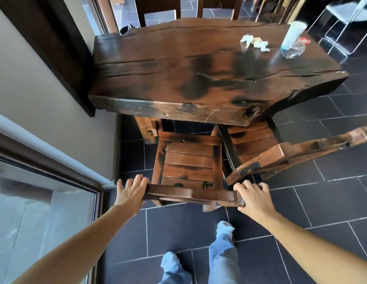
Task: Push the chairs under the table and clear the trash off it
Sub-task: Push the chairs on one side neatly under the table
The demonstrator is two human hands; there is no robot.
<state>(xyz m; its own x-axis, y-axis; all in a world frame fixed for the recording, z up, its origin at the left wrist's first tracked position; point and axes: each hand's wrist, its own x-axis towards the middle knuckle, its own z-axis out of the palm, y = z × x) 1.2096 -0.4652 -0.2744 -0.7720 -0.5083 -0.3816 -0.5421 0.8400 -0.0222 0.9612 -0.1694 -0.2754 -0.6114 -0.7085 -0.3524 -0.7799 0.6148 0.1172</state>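
A dark wooden chair (188, 165) stands in front of me, its slatted seat partly under the thick wooden table (199, 78). My left hand (131, 191) grips the left end of its top rail and my right hand (254, 196) grips the right end. A second chair (281, 154) stands to the right, turned at an angle, its seat partly under the table. On the table's far right lie crumpled paper napkins (255, 43), a clear plastic bottle (292, 35) and a crinkled plastic wrapper (294, 50).
A wall and a glass door (35, 201) close off the left side. Dark floor tiles (322, 201) spread to the right. Another wooden chair (188, 7) stands beyond the table's far edge, and a white metal-framed chair (346, 23) is at the far right.
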